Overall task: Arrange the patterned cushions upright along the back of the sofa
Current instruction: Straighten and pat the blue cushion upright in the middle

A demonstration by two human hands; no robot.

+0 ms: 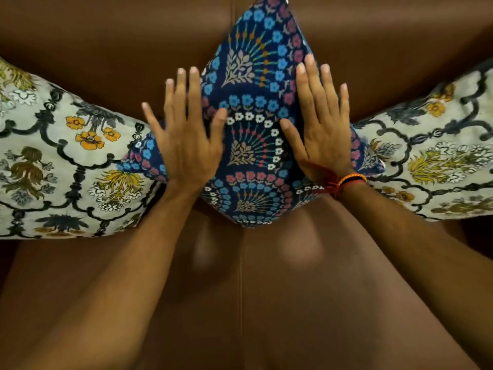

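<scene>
A dark blue cushion [253, 124] with blue, pink and white flower rings stands on one corner against the brown sofa back [106, 36], in the middle of the view. My left hand [184, 129] lies flat on its left half, fingers spread. Flat on its right half rests my right hand [320, 124], a red and orange thread band at the wrist. Neither hand grips the fabric. A cream floral cushion [61, 161] leans at the left, its corner tucked behind the blue one. A second cream floral cushion [437, 156] leans at the right.
The brown leather seat [240, 303] fills the lower half of the view, with a seam running down its middle. Both forearms reach across it from the bottom corners.
</scene>
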